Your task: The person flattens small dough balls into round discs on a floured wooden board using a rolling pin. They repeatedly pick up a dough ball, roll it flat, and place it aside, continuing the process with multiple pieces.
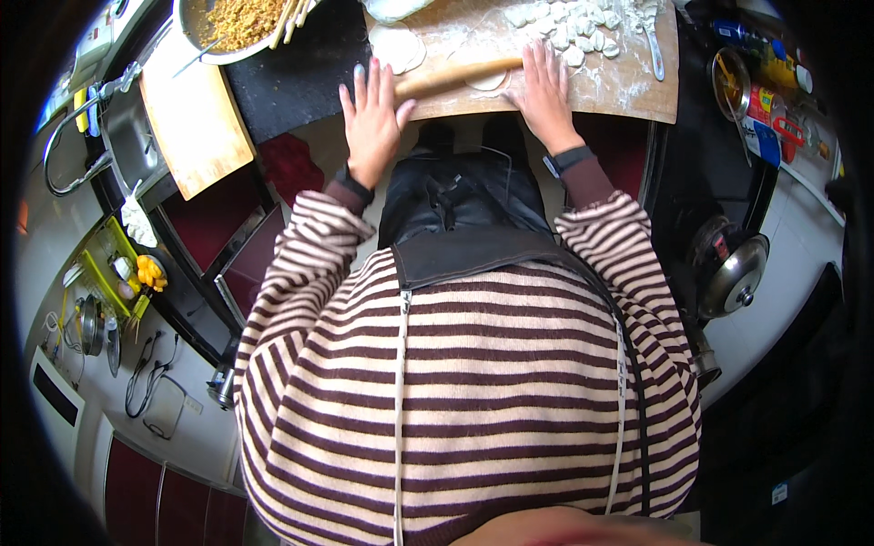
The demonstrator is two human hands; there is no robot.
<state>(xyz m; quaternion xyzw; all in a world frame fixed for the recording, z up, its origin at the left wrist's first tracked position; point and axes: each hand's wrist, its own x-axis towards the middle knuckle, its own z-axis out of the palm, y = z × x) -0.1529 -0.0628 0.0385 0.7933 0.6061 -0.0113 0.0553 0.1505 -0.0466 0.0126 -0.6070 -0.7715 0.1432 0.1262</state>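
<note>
A wooden rolling pin (457,76) lies across a floured wooden board (614,102). My left hand (372,123) rests flat at the pin's left end, fingers spread and straight. At the other end, my right hand (548,95) lies over the pin with its fingers extended; both ends are hidden under my hands. Beneath the pin, toward the right, is a round dough wrapper (488,80), partly covered. More flat wrappers (398,49) overlap beside my left fingertips. Beyond my right hand sit several small dough pieces (573,31) dusted with flour.
A bowl of minced filling (246,24) with chopsticks (290,24) stands at upper left, above a cutting board (205,150) beside the sink (130,147). A light-handled utensil (655,54) rests on the board's right. Bottles and jars (785,68) line the right side. A lidded pot (734,280) sits lower right.
</note>
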